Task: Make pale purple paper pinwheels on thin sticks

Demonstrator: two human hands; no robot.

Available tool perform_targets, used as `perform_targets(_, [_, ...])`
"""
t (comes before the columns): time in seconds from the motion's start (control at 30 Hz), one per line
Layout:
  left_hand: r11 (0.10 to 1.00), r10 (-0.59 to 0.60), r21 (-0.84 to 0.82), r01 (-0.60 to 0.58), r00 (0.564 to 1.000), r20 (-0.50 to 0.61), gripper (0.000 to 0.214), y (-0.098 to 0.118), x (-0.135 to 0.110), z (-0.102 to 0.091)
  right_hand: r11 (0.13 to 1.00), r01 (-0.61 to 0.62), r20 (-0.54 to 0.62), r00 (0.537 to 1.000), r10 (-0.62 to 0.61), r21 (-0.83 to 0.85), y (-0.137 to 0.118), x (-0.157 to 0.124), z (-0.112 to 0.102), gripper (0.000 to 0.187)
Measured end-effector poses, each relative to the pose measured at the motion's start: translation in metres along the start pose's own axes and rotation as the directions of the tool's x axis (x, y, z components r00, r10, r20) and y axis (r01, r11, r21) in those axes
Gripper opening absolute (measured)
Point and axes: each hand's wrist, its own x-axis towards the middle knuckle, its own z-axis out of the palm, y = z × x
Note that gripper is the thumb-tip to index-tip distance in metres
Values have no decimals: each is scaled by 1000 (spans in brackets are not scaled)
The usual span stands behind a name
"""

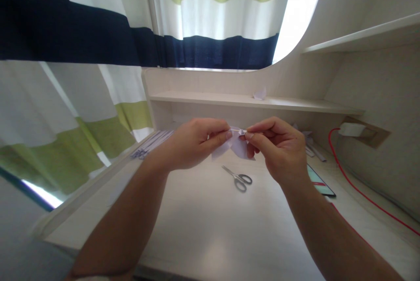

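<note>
Above the desk, both hands meet at a piece of pale, whitish-lilac paper (pixel 242 147) that hangs down in folded or cut flaps. My left hand (pixel 200 143) pinches its left part between thumb and fingers. Just to the right, my right hand (pixel 275 145) pinches the upper edge, where the paper looks rolled or twisted into a thin strip. The fingertips hide part of that edge. Below the hands, a pair of scissors (pixel 239 179) with grey handles lies on the desk, blades pointing up and left.
A bundle of thin paper strips (pixel 151 143) lies at the left back of the white desk (pixel 210 224). At right are a phone (pixel 320 181), more paper pieces (pixel 313 147) and a red cable (pixel 349 180) from a white charger (pixel 351 129). A paper scrap (pixel 260 93) sits on the shelf (pixel 210 98).
</note>
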Motion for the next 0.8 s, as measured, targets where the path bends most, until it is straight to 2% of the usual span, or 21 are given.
perform_targets(0.5, [988,-19,154,9,998,59,31,-4,-2,-2,993,-15,123,992,30,-120,-6,2,-6,11])
perform_targets(0.8, [979,-26,205,16,998,49,31,-3,-4,-2,983,10,101,995,9,-185,-4,1,-5,11])
